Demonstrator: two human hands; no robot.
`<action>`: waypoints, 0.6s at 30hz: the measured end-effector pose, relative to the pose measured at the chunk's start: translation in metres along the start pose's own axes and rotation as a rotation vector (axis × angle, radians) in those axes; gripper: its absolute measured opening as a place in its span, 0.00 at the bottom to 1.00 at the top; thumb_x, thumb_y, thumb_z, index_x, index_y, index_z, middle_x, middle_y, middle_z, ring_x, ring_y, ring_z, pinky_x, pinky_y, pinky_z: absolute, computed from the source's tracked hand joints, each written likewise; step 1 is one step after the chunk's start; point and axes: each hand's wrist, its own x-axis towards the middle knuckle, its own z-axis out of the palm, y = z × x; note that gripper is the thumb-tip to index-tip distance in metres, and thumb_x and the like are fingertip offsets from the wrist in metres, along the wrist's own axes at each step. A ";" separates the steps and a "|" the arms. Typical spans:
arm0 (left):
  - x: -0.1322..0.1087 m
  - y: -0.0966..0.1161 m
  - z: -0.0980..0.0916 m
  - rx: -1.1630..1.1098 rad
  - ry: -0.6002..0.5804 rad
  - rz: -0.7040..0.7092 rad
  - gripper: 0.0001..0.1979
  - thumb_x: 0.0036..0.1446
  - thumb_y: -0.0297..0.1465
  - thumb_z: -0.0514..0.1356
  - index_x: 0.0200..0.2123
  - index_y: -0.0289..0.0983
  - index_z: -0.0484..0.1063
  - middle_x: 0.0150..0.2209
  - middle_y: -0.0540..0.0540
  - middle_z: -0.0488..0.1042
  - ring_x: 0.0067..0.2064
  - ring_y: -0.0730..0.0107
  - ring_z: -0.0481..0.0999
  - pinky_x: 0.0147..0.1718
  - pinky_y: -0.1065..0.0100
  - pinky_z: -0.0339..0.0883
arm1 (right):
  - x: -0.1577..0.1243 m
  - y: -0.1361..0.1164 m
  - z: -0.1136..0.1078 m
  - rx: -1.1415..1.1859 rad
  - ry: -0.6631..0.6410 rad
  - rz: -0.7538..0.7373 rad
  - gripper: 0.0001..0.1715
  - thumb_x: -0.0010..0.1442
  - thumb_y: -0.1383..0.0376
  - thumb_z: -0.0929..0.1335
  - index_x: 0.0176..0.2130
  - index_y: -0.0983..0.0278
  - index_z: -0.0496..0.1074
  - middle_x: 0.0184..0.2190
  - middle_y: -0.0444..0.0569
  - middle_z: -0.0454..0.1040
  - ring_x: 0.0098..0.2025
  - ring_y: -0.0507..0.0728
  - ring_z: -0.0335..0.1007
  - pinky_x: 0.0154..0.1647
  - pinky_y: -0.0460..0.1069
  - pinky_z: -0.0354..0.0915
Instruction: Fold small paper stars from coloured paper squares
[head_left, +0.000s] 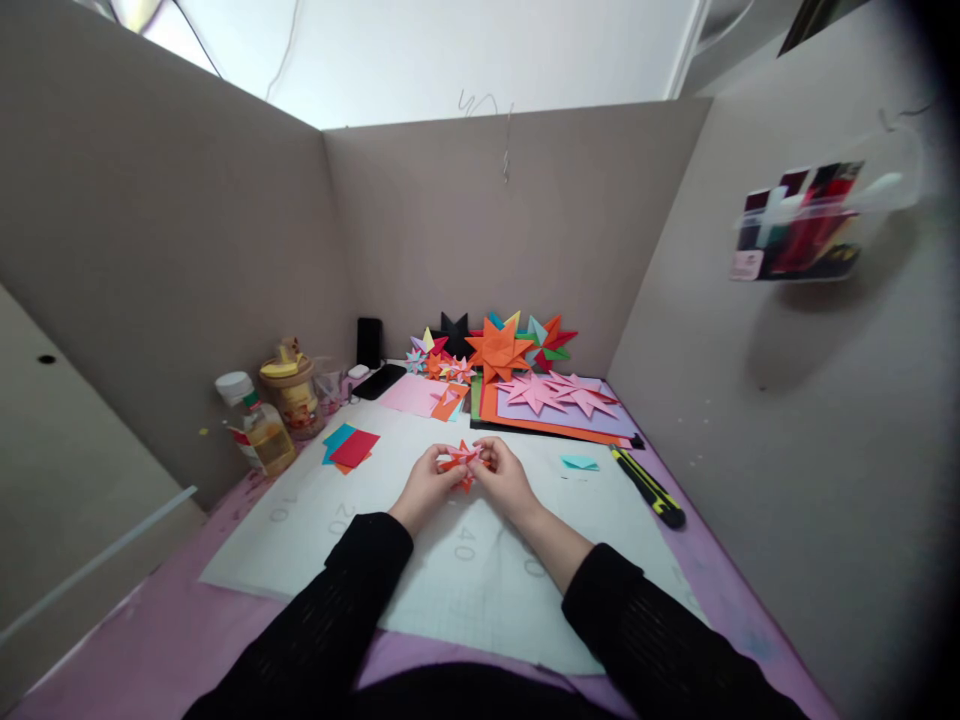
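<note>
Between my two hands is a small folded paper star (465,458) in orange and pink, held just above the white sheet (480,600). My left hand (430,487) pinches its left side, thumb at the front. From the right, my right hand (508,480) grips the star's other edge with thumb and fingers. Parts of the star are hidden behind the fingers. To the right of my hands lies a folded turquoise paper piece (580,462). Several red, blue and orange paper rectangles (354,448) lie to the left.
A yellow-black cutter knife (651,488) lies at right. Finished paper stars (501,348) stand at the back, with pink stars (536,393) on coloured sheets. A bottle (259,430), a jar (291,395) and phones (379,381) sit at left. Grey partitions (517,220) enclose the desk.
</note>
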 end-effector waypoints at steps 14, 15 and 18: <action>0.003 0.000 -0.006 0.124 0.023 -0.001 0.15 0.44 0.40 0.62 0.21 0.32 0.67 0.17 0.53 0.65 0.19 0.79 0.62 0.20 0.75 0.54 | 0.000 -0.002 -0.002 0.064 -0.043 0.015 0.16 0.49 0.65 0.66 0.41 0.64 0.63 0.23 0.39 0.63 0.24 0.49 0.62 0.26 0.46 0.61; 0.002 -0.001 -0.005 0.116 0.006 -0.007 0.15 0.44 0.39 0.62 0.23 0.32 0.68 0.18 0.52 0.66 0.20 0.79 0.63 0.20 0.75 0.55 | 0.001 -0.001 -0.002 0.058 -0.037 0.011 0.16 0.49 0.66 0.66 0.41 0.64 0.63 0.23 0.39 0.63 0.24 0.49 0.62 0.27 0.46 0.61; 0.002 -0.002 -0.004 0.104 -0.052 -0.019 0.14 0.43 0.37 0.64 0.30 0.31 0.69 0.23 0.50 0.70 0.22 0.78 0.66 0.22 0.75 0.58 | 0.001 0.001 -0.003 0.046 -0.038 -0.001 0.16 0.49 0.66 0.66 0.41 0.64 0.63 0.24 0.39 0.63 0.24 0.49 0.62 0.27 0.46 0.61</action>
